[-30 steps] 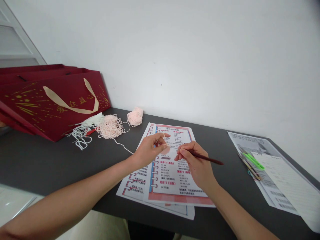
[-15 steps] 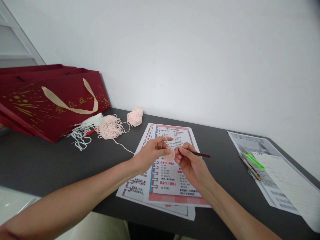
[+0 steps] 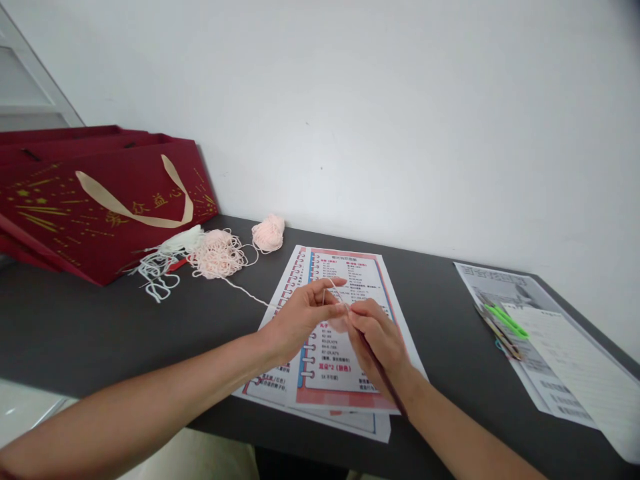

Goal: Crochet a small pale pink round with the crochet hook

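My left hand (image 3: 303, 313) pinches a small pink crocheted piece (image 3: 339, 323) and a strand of pink yarn (image 3: 247, 292) that runs back to the yarn pile. My right hand (image 3: 377, 340) grips a dark red crochet hook (image 3: 385, 383), its tip at the pink piece and its handle pointing back along my wrist. Both hands hover over a printed pattern sheet (image 3: 345, 267) on the dark table (image 3: 100, 327).
A loose pink yarn tangle (image 3: 217, 253), a pink yarn ball (image 3: 269, 232) and white yarn (image 3: 160, 267) lie by a red gift bag (image 3: 100, 207) at the left. At the right are papers (image 3: 550, 347), a green-handled tool (image 3: 507, 321) and hooks.
My right hand turned the crochet hook: its handle pointed out to the right, and now points down toward me. Both hands closed in together on the pink piece.
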`<state>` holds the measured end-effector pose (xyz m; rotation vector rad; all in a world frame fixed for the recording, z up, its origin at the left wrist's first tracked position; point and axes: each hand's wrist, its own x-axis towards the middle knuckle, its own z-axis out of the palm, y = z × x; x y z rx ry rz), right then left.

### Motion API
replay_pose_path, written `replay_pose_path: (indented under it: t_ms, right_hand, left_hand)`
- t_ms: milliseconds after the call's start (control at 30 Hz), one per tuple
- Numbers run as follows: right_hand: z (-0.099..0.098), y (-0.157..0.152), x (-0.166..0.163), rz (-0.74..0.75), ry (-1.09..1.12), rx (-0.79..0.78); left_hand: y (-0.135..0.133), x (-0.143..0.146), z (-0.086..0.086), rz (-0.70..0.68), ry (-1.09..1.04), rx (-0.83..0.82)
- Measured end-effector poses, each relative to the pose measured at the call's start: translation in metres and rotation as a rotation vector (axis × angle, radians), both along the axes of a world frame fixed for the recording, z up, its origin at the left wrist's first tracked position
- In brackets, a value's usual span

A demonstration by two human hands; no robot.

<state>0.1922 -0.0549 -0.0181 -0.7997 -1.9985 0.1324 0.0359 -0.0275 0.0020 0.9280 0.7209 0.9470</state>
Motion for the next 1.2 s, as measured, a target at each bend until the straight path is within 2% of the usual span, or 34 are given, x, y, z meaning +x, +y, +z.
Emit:
replay_pose_path:
  t_ms: [100,167,233,333,467,533,600,900,1100,1200]
  right_hand:
    - [0.002,-0.001,0.0,-0.054,-0.17,0.119]
    - [0.002,-0.001,0.0,-0.047,-0.176,0.143]
    - [0.001,-0.001,0.001,0.018,-0.085,0.105]
    - [-0.001,0.001,0.0,0.059,0.214,-0.112]
    - [-0.001,0.005,-0.002,0.16,0.637,-0.533]
    - [-0.001,0.007,-0.001,0.228,0.776,-0.633]
    - [0.0,0.007,0.0,0.253,0.837,-0.663]
    - [0.008,0.008,0.007,0.28,0.823,-0.689]
    - [0.014,0.006,0.017,0.25,0.537,-0.541]
    - [0.016,0.007,0.019,0.298,0.608,-0.605]
  left_hand:
    - [0.0,0.0,0.0,0.017,-0.056,-0.063]
    - [0.001,-0.001,0.001,-0.024,-0.112,-0.142]
    - [0.003,-0.002,0.002,-0.087,-0.155,-0.213]
    - [0.007,-0.005,0.004,-0.143,-0.158,-0.248]
    - [0.013,-0.009,0.005,-0.094,-0.104,-0.167]
    - [0.016,-0.011,0.004,-0.081,-0.084,-0.13]
    - [0.018,-0.013,0.004,-0.087,-0.074,-0.112]
    - [0.022,-0.021,0.012,-0.199,-0.046,-0.124]
    - [0.025,-0.025,0.012,-0.274,-0.07,-0.153]
    - [0.025,-0.026,0.013,-0.31,-0.067,-0.141]
